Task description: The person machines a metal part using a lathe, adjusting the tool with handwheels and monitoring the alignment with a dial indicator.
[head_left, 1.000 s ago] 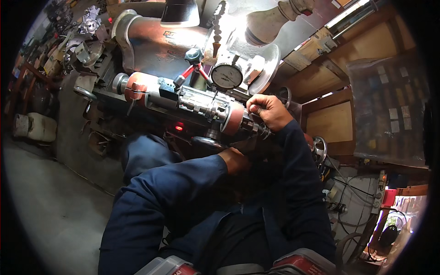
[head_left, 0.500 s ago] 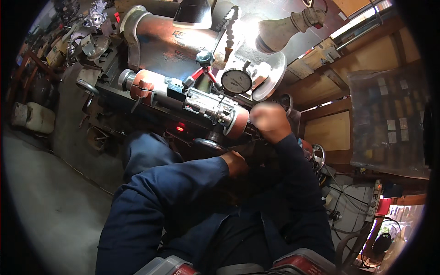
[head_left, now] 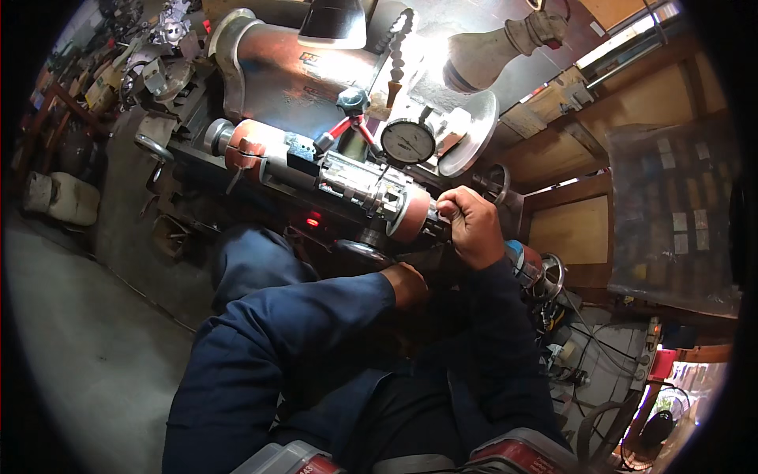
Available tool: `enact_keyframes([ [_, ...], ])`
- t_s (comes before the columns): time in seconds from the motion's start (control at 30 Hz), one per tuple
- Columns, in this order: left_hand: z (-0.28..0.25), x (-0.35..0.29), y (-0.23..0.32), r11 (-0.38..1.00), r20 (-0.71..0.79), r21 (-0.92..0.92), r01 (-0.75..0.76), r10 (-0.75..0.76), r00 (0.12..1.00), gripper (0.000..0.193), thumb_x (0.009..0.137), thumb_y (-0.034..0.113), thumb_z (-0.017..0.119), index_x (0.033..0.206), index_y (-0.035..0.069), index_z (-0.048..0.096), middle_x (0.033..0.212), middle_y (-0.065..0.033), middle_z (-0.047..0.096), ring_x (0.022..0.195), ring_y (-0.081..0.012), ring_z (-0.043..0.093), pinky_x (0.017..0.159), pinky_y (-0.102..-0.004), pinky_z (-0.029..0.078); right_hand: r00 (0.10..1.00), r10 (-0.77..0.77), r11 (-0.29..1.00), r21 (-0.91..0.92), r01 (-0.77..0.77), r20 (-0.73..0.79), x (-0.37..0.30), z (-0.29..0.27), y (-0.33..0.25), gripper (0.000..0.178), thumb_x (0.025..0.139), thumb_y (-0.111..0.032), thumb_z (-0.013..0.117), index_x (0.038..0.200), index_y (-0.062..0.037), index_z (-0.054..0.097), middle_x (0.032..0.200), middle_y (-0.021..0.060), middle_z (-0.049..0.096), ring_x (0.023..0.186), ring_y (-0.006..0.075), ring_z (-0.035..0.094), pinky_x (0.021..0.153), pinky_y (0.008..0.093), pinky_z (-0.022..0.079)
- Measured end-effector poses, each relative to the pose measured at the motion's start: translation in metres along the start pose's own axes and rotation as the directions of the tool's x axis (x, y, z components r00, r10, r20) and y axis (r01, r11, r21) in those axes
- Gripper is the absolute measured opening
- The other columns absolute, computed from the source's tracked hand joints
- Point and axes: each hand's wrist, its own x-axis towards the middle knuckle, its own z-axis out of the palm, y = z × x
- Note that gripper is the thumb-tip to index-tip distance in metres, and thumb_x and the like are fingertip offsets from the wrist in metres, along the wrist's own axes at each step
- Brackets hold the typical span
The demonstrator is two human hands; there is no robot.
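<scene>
My right hand (head_left: 471,225) is closed in a fist, thumb on top, beside the dark right end of the machine's spindle (head_left: 434,225). Whatever it grips, if anything, is hidden by the fingers. Lower and further left, my left hand (head_left: 406,286) rests near a chrome handwheel (head_left: 362,251); its fingers are lost in shadow. Between two orange-red machine heads (head_left: 246,150) lies a shiny metal cylinder assembly (head_left: 345,175). Above its right part stands a round white-faced dial gauge (head_left: 407,141), next to a red jointed stand arm (head_left: 339,129) with a dark knob (head_left: 352,100).
A black lamp shade (head_left: 332,24) lights the machine's large red-brown housing (head_left: 304,71). A pale wheel guard (head_left: 474,130) sits behind the gauge. Another handwheel (head_left: 154,147) juts out at left. Cables (head_left: 604,347) run at the lower right. Cluttered metal parts (head_left: 170,75) fill the far left.
My right hand, blurred before, now shows sharply as a fist and has shifted slightly right and down. My left hand stays put. The whole view has shifted a little.
</scene>
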Motion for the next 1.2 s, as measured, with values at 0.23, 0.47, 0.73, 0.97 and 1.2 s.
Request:
enact_keyframes([
  [0.23, 0.009, 0.006, -0.002, 0.999, -0.035, -0.032, 0.027, -0.028, 0.999, 0.024, 0.076, 0.017, 0.059, 0.094, 0.007, 0.072, 0.098, -0.0133, 0.071, 0.092, -0.0306, 0.069, 0.074, -0.0406, 0.055, 0.945, 0.153, 0.988, 0.080, -0.135, -0.288, 0.001, -0.031, -0.012, 0.011, 0.090, -0.011, 0.060, 0.084, -0.0027, 0.057, 0.074, 0.0093, 0.057, 0.066, 0.0199, 0.056, 0.062, 0.0309, 0.045],
  [0.47, 0.023, 0.009, 0.000, 0.996, -0.107, 0.063, 0.063, -0.056, 0.993, 0.020, 0.077, 0.014, 0.061, 0.091, 0.009, 0.074, 0.095, -0.0107, 0.072, 0.092, -0.0287, 0.069, 0.072, -0.0410, 0.055, 0.721, 0.551, 0.646, -0.331, -0.687, -0.421, -0.114, -0.179, 0.077, 0.023, 0.091, -0.018, 0.062, 0.102, 0.0007, 0.067, 0.094, 0.0136, 0.068, 0.088, 0.0204, 0.063, 0.078, 0.0306, 0.049],
  [0.73, 0.032, 0.016, -0.005, 0.996, -0.044, 0.065, 0.066, -0.063, 0.997, 0.022, 0.075, 0.012, 0.064, 0.094, 0.009, 0.075, 0.099, -0.0100, 0.072, 0.092, -0.0273, 0.069, 0.072, -0.0400, 0.055, 0.651, 0.722, 0.691, 0.198, -0.695, -0.233, -0.226, -0.155, 0.167, 0.027, 0.084, 0.003, 0.060, 0.110, 0.0014, 0.063, 0.103, 0.0072, 0.067, 0.092, 0.0143, 0.063, 0.081, 0.0286, 0.050],
  [0.97, 0.025, 0.014, -0.002, 0.996, -0.055, 0.077, 0.055, -0.051, 0.997, 0.021, 0.075, 0.011, 0.063, 0.092, 0.008, 0.075, 0.099, -0.0117, 0.072, 0.092, -0.0289, 0.069, 0.075, -0.0386, 0.055, 0.493, 0.868, 0.268, 0.777, -0.570, 0.062, -0.206, -0.126, 0.130, 0.023, 0.082, -0.018, 0.062, 0.094, 0.0006, 0.068, 0.086, 0.0058, 0.069, 0.076, 0.0174, 0.064, 0.068, 0.0327, 0.051],
  [1.2, 0.020, 0.009, -0.003, 0.997, -0.044, 0.050, 0.055, -0.052, 0.998, 0.021, 0.073, 0.011, 0.065, 0.091, 0.006, 0.074, 0.097, -0.0133, 0.071, 0.091, -0.0295, 0.069, 0.074, -0.0383, 0.054, 0.606, 0.792, 0.593, -0.329, -0.735, 0.073, -0.251, -0.163, 0.111, 0.020, 0.083, -0.010, 0.063, 0.097, 0.0035, 0.067, 0.088, 0.0085, 0.069, 0.078, 0.0153, 0.062, 0.068, 0.0327, 0.049],
])
